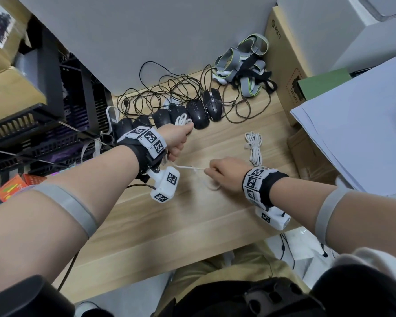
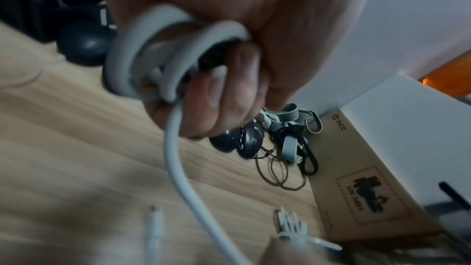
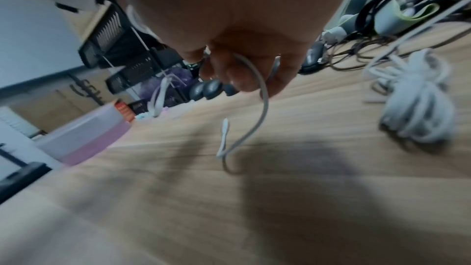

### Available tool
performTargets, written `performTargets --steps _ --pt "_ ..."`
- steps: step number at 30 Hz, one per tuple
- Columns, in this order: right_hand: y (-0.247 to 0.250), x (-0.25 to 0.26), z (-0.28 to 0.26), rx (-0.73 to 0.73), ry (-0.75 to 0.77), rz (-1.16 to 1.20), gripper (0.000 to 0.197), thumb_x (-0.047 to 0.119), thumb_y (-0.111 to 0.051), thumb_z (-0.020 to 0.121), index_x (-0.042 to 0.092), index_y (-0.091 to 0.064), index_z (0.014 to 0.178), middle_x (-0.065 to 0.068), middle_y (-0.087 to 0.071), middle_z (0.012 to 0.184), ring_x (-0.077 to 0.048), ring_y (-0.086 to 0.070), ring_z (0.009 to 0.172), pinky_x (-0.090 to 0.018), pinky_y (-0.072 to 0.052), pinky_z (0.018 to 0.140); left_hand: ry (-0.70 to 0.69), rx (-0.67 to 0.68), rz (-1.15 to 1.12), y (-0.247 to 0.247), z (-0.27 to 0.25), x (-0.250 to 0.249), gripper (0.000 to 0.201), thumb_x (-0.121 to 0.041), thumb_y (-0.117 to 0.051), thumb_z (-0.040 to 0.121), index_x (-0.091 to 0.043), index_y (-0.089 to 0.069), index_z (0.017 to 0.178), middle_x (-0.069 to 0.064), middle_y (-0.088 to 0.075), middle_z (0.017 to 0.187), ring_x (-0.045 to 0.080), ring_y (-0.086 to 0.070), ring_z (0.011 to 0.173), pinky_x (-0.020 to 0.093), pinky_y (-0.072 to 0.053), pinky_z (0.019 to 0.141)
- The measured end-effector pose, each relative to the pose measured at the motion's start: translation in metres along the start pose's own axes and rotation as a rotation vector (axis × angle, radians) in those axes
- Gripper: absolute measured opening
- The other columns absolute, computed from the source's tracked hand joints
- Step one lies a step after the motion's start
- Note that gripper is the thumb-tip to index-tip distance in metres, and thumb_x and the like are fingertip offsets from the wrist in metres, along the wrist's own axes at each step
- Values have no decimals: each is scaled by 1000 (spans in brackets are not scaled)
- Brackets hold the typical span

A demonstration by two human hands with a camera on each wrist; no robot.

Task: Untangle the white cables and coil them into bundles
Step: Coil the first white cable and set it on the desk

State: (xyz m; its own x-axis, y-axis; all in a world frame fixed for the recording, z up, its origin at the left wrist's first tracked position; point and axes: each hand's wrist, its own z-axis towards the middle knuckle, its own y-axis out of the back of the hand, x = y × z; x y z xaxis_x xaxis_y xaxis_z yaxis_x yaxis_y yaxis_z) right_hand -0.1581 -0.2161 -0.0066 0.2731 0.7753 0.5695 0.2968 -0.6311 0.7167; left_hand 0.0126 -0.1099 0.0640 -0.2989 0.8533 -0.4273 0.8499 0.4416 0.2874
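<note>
My left hand (image 1: 177, 139) is raised above the wooden table (image 1: 169, 225) and grips several loops of a white cable (image 2: 142, 63), fingers (image 2: 229, 92) curled round the coil. From that coil the cable runs down and right to my right hand (image 1: 224, 172), which pinches it near its loose end. In the right wrist view the cable (image 3: 262, 96) curves out of the curled fingers (image 3: 242, 76) and its white plug (image 3: 224, 138) dangles just above the wood. A second white cable lies as a finished bundle (image 1: 254, 145) on the table beyond my right hand, also visible as a bundle (image 3: 418, 112).
A row of black computer mice (image 1: 192, 113) with tangled dark cords (image 1: 169, 88) lies at the back. Grey and green straps (image 1: 242, 65) sit by a cardboard box (image 1: 284, 72). White paper sheets (image 1: 364, 124) cover the right side. Black crates (image 1: 44, 124) stand left.
</note>
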Motion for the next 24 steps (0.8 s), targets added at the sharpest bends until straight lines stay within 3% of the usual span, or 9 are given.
performTargets --steps 2,4,7,9,11,13,16,20,24 --pt "10 -3 1 -110 -11 38 34 47 -44 97 18 -49 80 -1 -58 73 -28 -56 72 -36 -44 65 38 69 157 2 -2 6 55 -65 -49 94 -25 -33 61 -6 -27 49 12 -22 38 19 -21 43" --pt "22 1 9 -215 -7 102 29 44 -47 95 25 -45 74 5 -54 67 -26 -55 70 -36 -45 65 19 129 293 -3 -5 12 60 -72 -53 88 -24 -31 59 -5 -23 49 12 -19 40 20 -18 44" --pt "40 10 25 -258 -43 98 26 34 -50 87 24 -42 64 5 -53 64 -26 -56 69 -35 -46 63 -23 247 286 -13 -10 15 63 -79 -55 79 -18 -43 66 -3 -20 51 12 -15 41 19 -16 46" --pt "50 10 33 -264 -99 112 22 28 -51 83 20 -43 64 0 -55 67 -26 -55 70 -32 -41 60 -48 285 288 -14 -12 14 65 -74 -54 82 -9 -55 82 -2 -21 49 11 -17 38 19 -19 43" --pt "55 8 38 -273 -153 117 18 27 -51 80 19 -43 67 -2 -57 69 -27 -54 69 -32 -38 59 -75 287 316 -14 -12 12 52 -60 -61 89 -9 -58 83 -3 -22 46 11 -17 36 19 -20 41" --pt "55 7 41 -249 -188 138 11 28 -52 80 22 -44 75 2 -56 71 -25 -54 70 -32 -38 61 -53 277 255 -13 -10 10 47 -52 -62 93 -13 -52 68 -4 -21 45 11 -17 35 18 -19 40" --pt "51 7 42 -257 -189 311 6 23 -50 87 17 -50 89 6 -49 70 -23 -51 74 -32 -39 66 -14 217 81 -12 -1 12 55 -47 -54 99 -19 -36 55 -4 -20 44 9 -15 32 14 -16 37" --pt "43 10 34 -254 -234 363 25 22 -38 98 7 -58 100 -5 -56 79 -26 -53 80 -33 -40 70 -16 120 -184 -6 8 12 55 -45 -52 99 -22 -34 52 -5 -25 46 8 -18 33 14 -19 34" --pt "22 21 31 -151 -218 296 25 24 -33 100 10 -53 105 -12 -64 95 -33 -61 88 -40 -50 80 -47 -14 -332 -8 9 8 48 -42 -54 94 -22 -35 55 -3 -31 51 11 -24 38 16 -24 37"
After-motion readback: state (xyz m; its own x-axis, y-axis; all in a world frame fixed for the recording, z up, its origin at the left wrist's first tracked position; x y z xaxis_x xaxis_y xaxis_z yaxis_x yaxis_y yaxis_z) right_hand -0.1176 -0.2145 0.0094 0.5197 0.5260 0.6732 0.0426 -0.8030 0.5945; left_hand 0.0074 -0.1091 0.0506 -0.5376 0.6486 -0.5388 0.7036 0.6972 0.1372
